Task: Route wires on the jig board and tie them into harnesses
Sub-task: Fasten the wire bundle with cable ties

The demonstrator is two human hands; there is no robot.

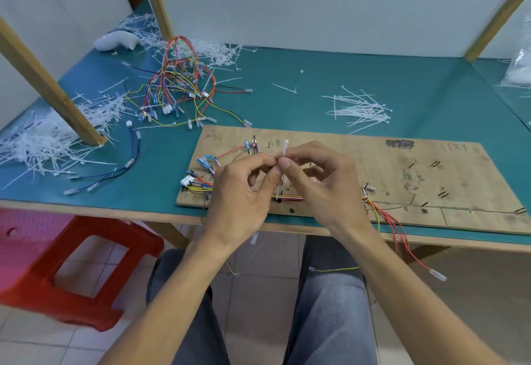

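Hands [280,175] w/ upright zip tie [285,150]

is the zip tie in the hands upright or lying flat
Upright. The zip tie stands roughly vertical, pinched between the left hand and right hand above the jig board.

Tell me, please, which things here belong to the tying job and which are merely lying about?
In use: jig board, wires on it, cable tie held by left hand and right hand.
Lying about: red stool, finished harnesses, tie offcuts.
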